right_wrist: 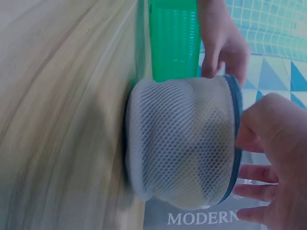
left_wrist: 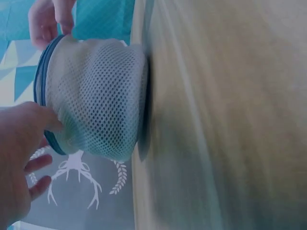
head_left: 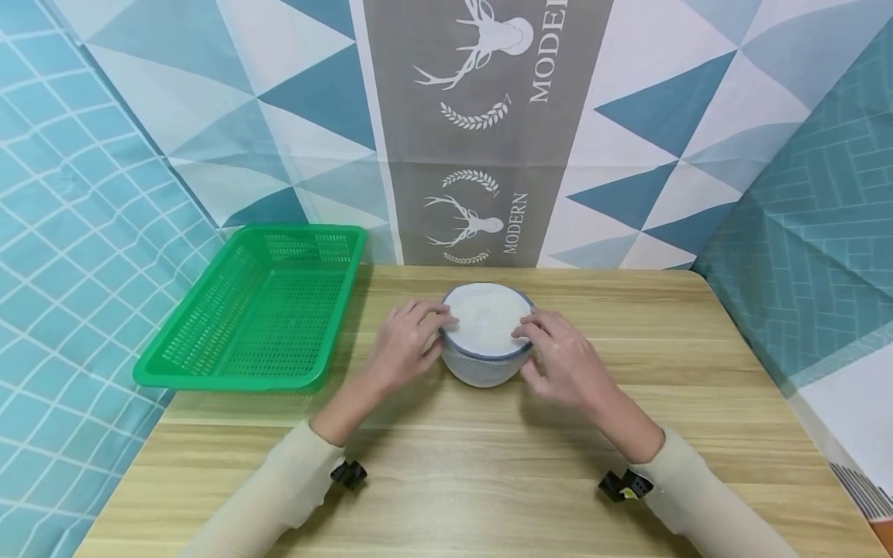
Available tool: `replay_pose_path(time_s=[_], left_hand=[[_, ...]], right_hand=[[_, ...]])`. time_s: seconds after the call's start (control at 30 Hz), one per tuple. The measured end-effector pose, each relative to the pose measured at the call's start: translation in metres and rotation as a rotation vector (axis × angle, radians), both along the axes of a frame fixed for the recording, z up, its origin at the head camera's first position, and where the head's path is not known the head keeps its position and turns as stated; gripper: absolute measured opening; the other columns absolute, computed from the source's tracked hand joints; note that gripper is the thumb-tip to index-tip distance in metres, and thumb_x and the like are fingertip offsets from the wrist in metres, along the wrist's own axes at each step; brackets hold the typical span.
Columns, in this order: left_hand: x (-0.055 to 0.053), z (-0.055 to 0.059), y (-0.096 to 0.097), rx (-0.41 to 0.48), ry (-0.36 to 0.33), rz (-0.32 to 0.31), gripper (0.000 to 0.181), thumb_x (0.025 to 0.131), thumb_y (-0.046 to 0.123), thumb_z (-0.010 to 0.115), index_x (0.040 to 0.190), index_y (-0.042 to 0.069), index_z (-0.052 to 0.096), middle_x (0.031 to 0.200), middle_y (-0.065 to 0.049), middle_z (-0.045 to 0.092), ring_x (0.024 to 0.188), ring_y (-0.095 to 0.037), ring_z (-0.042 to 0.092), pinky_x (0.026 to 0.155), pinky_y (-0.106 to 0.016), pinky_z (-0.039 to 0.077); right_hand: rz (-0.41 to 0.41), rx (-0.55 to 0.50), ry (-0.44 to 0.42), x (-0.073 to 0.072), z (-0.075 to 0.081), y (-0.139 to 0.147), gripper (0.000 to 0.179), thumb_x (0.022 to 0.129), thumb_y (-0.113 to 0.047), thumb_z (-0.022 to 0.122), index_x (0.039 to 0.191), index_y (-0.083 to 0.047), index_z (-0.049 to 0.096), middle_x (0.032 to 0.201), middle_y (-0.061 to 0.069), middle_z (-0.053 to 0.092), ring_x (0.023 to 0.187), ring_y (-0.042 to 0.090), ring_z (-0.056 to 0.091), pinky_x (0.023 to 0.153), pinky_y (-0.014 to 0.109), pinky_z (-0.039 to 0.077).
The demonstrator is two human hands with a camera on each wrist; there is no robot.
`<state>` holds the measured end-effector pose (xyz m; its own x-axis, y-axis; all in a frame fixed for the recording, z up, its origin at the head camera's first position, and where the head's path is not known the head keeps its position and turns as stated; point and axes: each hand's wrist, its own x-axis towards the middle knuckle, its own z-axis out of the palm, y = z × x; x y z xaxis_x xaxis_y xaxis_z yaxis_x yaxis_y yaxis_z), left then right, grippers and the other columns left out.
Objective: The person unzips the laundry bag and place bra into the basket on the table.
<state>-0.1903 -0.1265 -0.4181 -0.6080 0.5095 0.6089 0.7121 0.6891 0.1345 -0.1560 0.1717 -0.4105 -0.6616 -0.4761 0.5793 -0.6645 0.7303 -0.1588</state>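
A round white mesh laundry bag (head_left: 484, 325) with a blue-trimmed rim stands upright on the wooden table. My left hand (head_left: 410, 341) holds its rim on the left, fingertips over the top and thumb against the mesh side. On the opposite side my right hand (head_left: 563, 358) grips the rim in the same way. Seen in the left wrist view, the left thumb (left_wrist: 45, 119) lies on the mesh just below the blue trim (left_wrist: 42, 76). The right wrist view shows the bag's side wall (right_wrist: 177, 139) slightly creased, its base at the tabletop.
To the left stands a green plastic basket (head_left: 333, 310) with slotted walls, its inside bare. A patterned cloth (head_left: 460, 139) with deer heads hangs behind the wooden table (head_left: 481, 480). Blue tiled sheets (head_left: 56, 256) cover the sides. Dark wrist cameras (head_left: 349, 474) sit at both sleeves.
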Motion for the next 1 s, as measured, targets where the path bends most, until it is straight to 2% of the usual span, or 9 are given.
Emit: replay_pose_path(time_s=[0.1,0.23,0.33,0.47,0.6,0.73,1.0], left_hand=[[-0.003,0.001,-0.002,-0.015,-0.074,0.061,0.044,0.089,0.003,0.088,0.131,0.012,0.08,0.143,-0.013,0.077,0.132,-0.036,0.072,0.098,-0.051,0.064],[-0.005,0.002,-0.004,-0.026,-0.119,0.09,0.038,0.09,0.005,0.089,0.127,0.012,0.082,0.142,-0.012,0.078,0.134,-0.035,0.072,0.1,-0.054,0.064],[-0.004,0.001,-0.004,-0.026,-0.098,0.079,0.031,0.09,0.007,0.091,0.119,0.014,0.084,0.137,-0.01,0.081,0.13,-0.034,0.073,0.098,-0.053,0.064],[-0.002,-0.001,-0.005,-0.027,-0.034,0.058,0.025,0.09,0.011,0.093,0.113,0.016,0.085,0.124,-0.008,0.082,0.119,-0.031,0.074,0.089,-0.047,0.062],[0.001,-0.003,-0.004,-0.02,0.012,0.036,0.021,0.089,0.014,0.094,0.108,0.018,0.085,0.114,-0.006,0.081,0.11,-0.028,0.073,0.082,-0.043,0.059],[0.002,-0.004,-0.004,-0.003,0.03,0.022,0.022,0.088,0.014,0.095,0.107,0.017,0.084,0.112,-0.006,0.081,0.108,-0.028,0.073,0.079,-0.041,0.057],[0.0,-0.005,-0.008,0.053,-0.007,0.058,0.037,0.082,0.013,0.099,0.111,0.011,0.076,0.116,-0.008,0.082,0.112,-0.031,0.076,0.092,-0.046,0.065]], right_hand=[[0.023,0.01,-0.027,0.005,0.003,-0.004,0.039,0.085,-0.012,0.08,0.123,-0.006,0.076,0.136,0.022,0.075,0.133,0.046,0.072,0.113,0.064,0.062],[0.047,0.05,-0.014,0.009,0.004,-0.01,0.041,0.089,-0.018,0.086,0.128,-0.008,0.077,0.136,0.019,0.076,0.132,0.043,0.074,0.112,0.061,0.063],[0.041,0.067,0.017,0.008,0.002,-0.013,0.031,0.09,-0.014,0.086,0.12,-0.008,0.081,0.127,0.016,0.08,0.122,0.037,0.078,0.104,0.054,0.068],[0.013,0.047,0.06,0.002,0.0,-0.012,0.019,0.088,-0.002,0.082,0.106,-0.007,0.084,0.116,0.014,0.083,0.111,0.033,0.08,0.096,0.048,0.07],[-0.008,0.014,0.061,-0.002,-0.001,-0.01,0.019,0.087,0.004,0.08,0.103,-0.006,0.084,0.115,0.015,0.084,0.111,0.034,0.082,0.093,0.05,0.071],[-0.002,-0.009,0.045,-0.003,-0.002,-0.009,0.019,0.087,0.003,0.078,0.103,-0.006,0.083,0.117,0.016,0.083,0.114,0.037,0.081,0.093,0.053,0.07],[0.08,-0.071,0.028,-0.002,-0.004,-0.007,0.027,0.088,-0.012,0.075,0.113,-0.007,0.082,0.129,0.019,0.081,0.121,0.041,0.079,0.097,0.058,0.069]])
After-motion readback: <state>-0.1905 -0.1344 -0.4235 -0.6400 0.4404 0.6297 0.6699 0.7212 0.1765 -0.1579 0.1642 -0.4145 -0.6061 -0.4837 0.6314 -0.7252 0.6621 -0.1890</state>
